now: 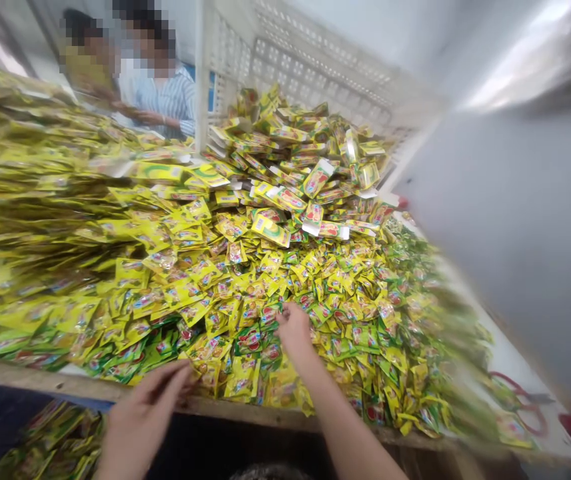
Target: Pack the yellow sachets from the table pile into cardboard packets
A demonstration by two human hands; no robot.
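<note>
A big heap of small yellow and green sachets covers a wooden table. My right hand reaches into the heap with its fingers curled down onto the sachets near the front; what they pinch is hidden. My left hand hovers at the table's front edge, fingers drawn together beside a yellow sachet. More sachets lie in a dark space below the edge.
A white plastic crate stands at the back behind the heap. Two other people work at the far left. A grey wall runs along the right. Red-handled scissors lie at the right.
</note>
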